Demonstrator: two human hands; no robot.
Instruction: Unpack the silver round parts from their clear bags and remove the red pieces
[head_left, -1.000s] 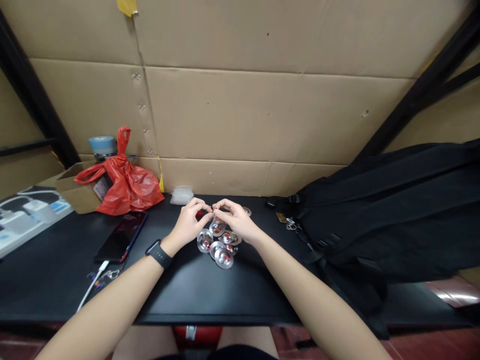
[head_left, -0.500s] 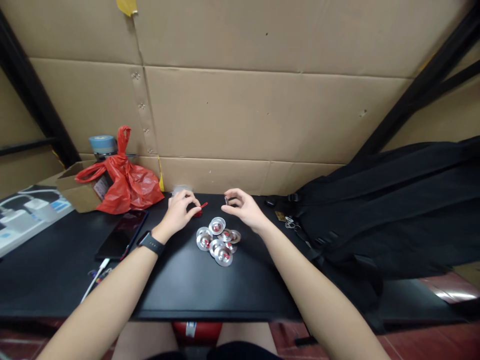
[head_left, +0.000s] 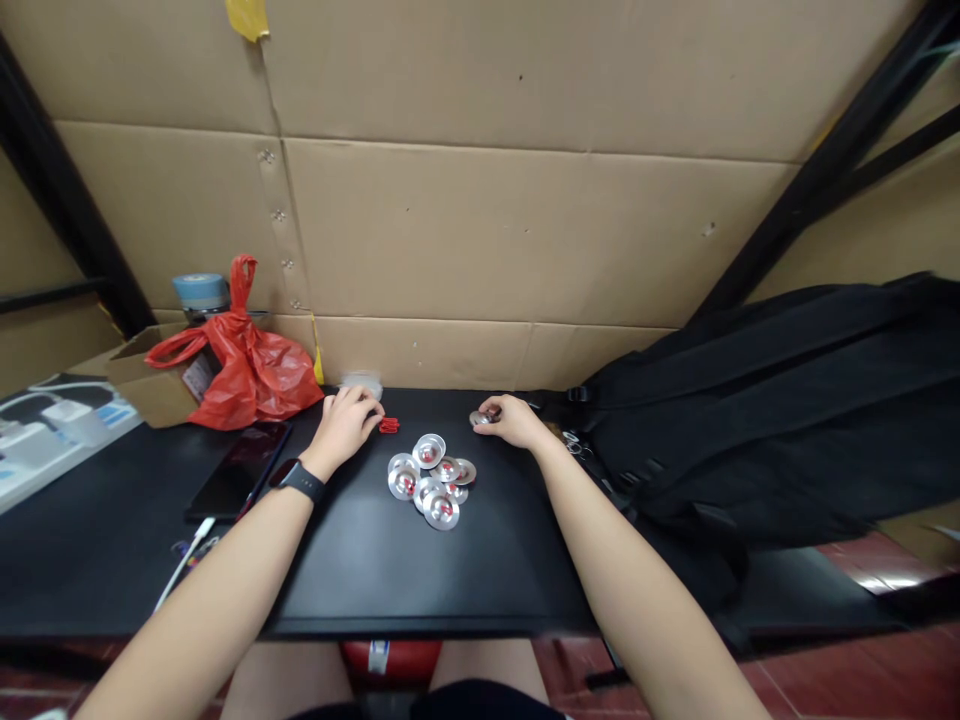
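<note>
Several shiny silver discs with domed centres (head_left: 441, 509) lie in a loose, overlapping pile on the black table (head_left: 360, 590). Beyond the pile and to its right, my right hand (head_left: 510, 420) is closed on a silver disc (head_left: 480, 417) low over the tabletop. On the other side, my left hand (head_left: 350, 420) has its fingers curled beside a small red bundle (head_left: 388, 426); whether the fingertips hold anything is hidden. Behind that hand sits a clear, whitish round item (head_left: 361, 383).
At the left are a red plastic bag (head_left: 259, 375), a cardboard box (head_left: 154, 385), a phone (head_left: 236, 470) and a white power strip (head_left: 67, 440). A black backpack (head_left: 780, 410) fills the right; keys (head_left: 576, 443) lie beside it.
My right hand has moved right and lowered with the disc, which now lies flatter. My left hand has shifted slightly left, off the red bundle, whose raised strand has dropped.
</note>
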